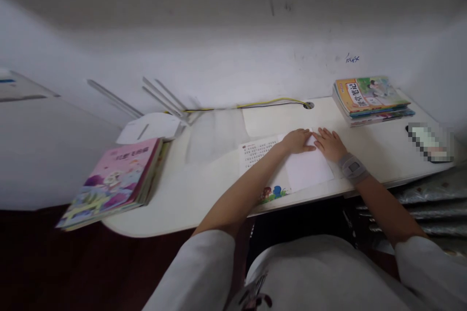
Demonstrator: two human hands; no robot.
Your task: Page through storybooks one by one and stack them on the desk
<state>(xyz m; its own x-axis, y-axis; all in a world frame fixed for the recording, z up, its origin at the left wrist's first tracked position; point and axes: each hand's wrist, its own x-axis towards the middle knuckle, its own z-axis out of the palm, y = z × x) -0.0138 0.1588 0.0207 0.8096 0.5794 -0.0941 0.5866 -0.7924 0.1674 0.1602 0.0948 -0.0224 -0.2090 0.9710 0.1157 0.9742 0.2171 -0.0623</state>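
A printed page (256,151) with lines of text and small cartoon figures along its bottom lies on the white desk. Over its right part is a blank white sheet (310,175); whether the two are joined as a booklet I cannot tell. My left hand (298,141) reaches across and rests on the sheet's upper edge, fingers stretched to the right. At the sheet's upper right corner, my right hand (329,144), with a grey band on its wrist, has its fingers spread. The fingertips of both hands nearly meet there.
A stack of books (116,177) overhangs the desk's left end, beside a white router (149,127) with several antennas. Another book stack (372,97) stands at the back right, near a phone (430,143). A yellow cable (270,102) runs along the wall into a desk hole.
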